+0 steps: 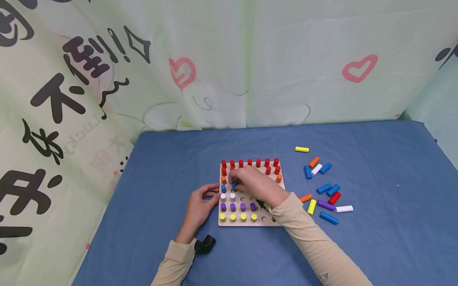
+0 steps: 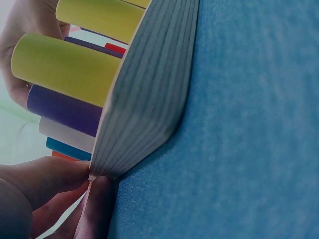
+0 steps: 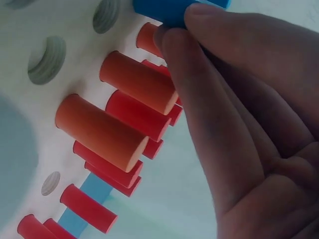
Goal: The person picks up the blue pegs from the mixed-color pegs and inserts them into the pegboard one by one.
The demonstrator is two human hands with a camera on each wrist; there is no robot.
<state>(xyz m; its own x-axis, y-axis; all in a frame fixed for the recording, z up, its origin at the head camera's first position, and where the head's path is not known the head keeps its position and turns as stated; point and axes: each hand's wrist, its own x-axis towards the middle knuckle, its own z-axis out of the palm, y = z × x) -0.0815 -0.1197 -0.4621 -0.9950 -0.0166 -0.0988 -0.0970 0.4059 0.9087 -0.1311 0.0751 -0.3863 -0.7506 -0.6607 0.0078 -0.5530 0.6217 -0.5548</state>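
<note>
A wooden pegboard (image 1: 247, 225) stands on the blue cloth, with rows of coloured pegs upright in its holes. At its left edge my left hand (image 1: 201, 204) holds the board, thumb (image 2: 55, 174) and fingertips against the rim. My right hand (image 1: 255, 183) reaches over the board and pinches a blue peg (image 3: 167, 11) between thumb and fingers. That peg is in the row of another blue peg (image 1: 223, 188), just right of it; whether its lower end is in a hole is hidden. White pegs (image 1: 233, 197) stand just in front.
Loose pegs lie scattered right of the board: several blue ones (image 1: 328, 217), a purple one (image 1: 326, 205), a red one (image 1: 334, 198), plus orange, white and yellow ones. A yellow peg (image 1: 302, 149) lies farther back. A printed curtain (image 1: 286, 79) hangs behind the table.
</note>
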